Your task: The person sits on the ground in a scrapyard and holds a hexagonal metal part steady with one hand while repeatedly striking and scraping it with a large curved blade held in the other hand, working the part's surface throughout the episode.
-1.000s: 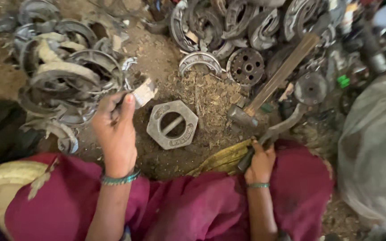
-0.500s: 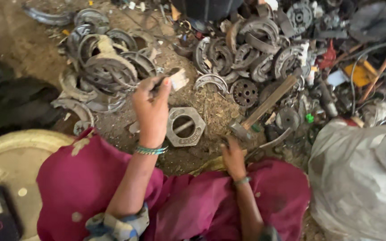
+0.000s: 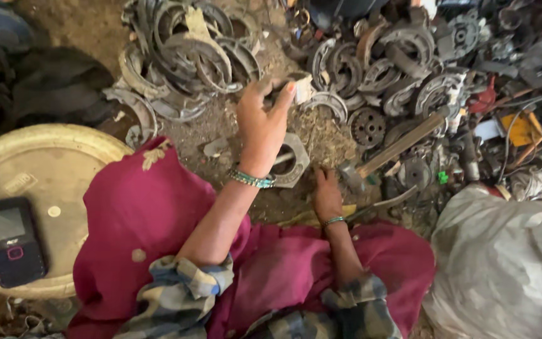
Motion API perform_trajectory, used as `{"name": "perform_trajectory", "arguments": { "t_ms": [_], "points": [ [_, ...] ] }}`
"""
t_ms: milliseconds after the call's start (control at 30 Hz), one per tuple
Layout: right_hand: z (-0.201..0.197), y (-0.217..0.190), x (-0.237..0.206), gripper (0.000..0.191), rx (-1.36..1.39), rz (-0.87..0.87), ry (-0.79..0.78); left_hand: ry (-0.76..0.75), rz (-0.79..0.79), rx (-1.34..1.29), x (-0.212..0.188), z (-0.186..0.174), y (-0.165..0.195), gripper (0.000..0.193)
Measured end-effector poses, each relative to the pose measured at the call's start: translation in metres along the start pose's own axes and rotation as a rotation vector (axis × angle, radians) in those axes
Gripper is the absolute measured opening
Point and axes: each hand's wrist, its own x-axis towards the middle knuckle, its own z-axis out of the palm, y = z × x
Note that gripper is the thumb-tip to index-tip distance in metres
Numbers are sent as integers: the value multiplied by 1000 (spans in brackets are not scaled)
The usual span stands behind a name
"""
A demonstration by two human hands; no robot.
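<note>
My left hand [image 3: 261, 129] is raised above the dirt and pinches a small pale scrap piece [image 3: 300, 86] between thumb and fingers. Just below it a hexagonal metal block [image 3: 295, 164] lies on the ground, partly hidden by my wrist. My right hand [image 3: 327, 191] rests flat on the dirt beside the block, fingers stretched out, with nothing visible in it. The head of a hammer [image 3: 350, 174] lies right next to that hand, and its wooden handle [image 3: 403, 142] slants up to the right.
A heap of curved metal brake shoes [image 3: 186, 53] lies at the top left, and more shoes and round toothed parts [image 3: 367, 127] at the top right. A round yellow lid [image 3: 51, 169] with a small phone [image 3: 12, 240] on it is at the left. A grey sack [image 3: 503, 263] fills the lower right.
My left hand has lifted further with the pale piece. My right hand has shifted left toward the hexagonal block. The view has swung, bringing the yellow lid and phone into sight.
</note>
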Motion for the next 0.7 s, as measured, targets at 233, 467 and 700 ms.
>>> {"name": "perform_trajectory", "arguments": {
  "t_ms": [233, 467, 700],
  "points": [
    [16, 22, -25, 49, 70, -160, 225, 10, 17, 66, 0, 2, -6, 19],
    [20, 20, -24, 37, 83, -208, 202, -10, -2, -15, -3, 3, -6, 19],
    [25, 17, -25, 37, -25, -72, 265, -42, -59, 69, -4, 4, -6, 17]
  ]
}}
